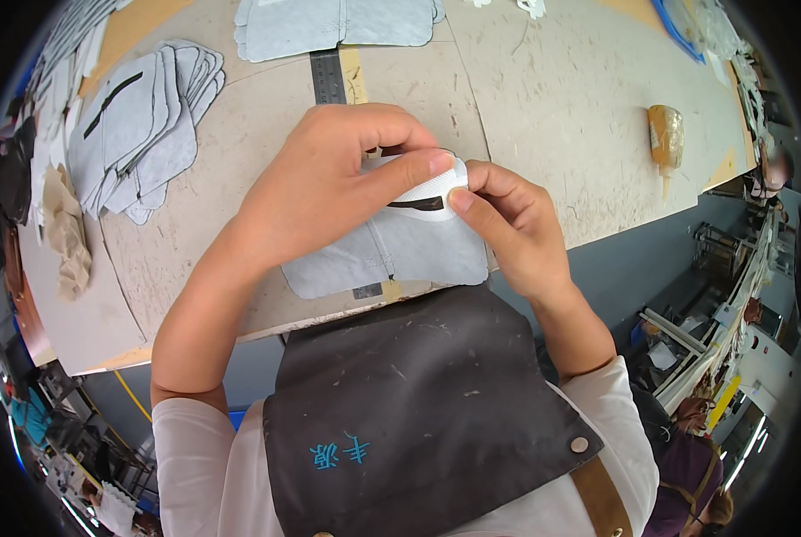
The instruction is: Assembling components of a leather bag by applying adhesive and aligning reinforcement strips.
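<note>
A light grey, fabric-like panel (338,259) with a centre seam lies at the table's near edge, its upper part lifted. A white piece (423,190) with a dark slot-like strip (418,205) shows along that raised part. My left hand (347,174) reaches over the panel from the left, thumb and fingers closed on its upper edge. From the right, my right hand (517,219) pinches the top right corner between thumb and forefinger. The left hand covers much of the panel's upper left.
Grey panels with dark strips lie in a loose stack (150,116) at left, and another stack (329,27) sits at the far edge. A dark ruler (327,79) runs beneath my work. An amber bottle (666,139) stands right; crumpled brown paper (65,233) lies far left.
</note>
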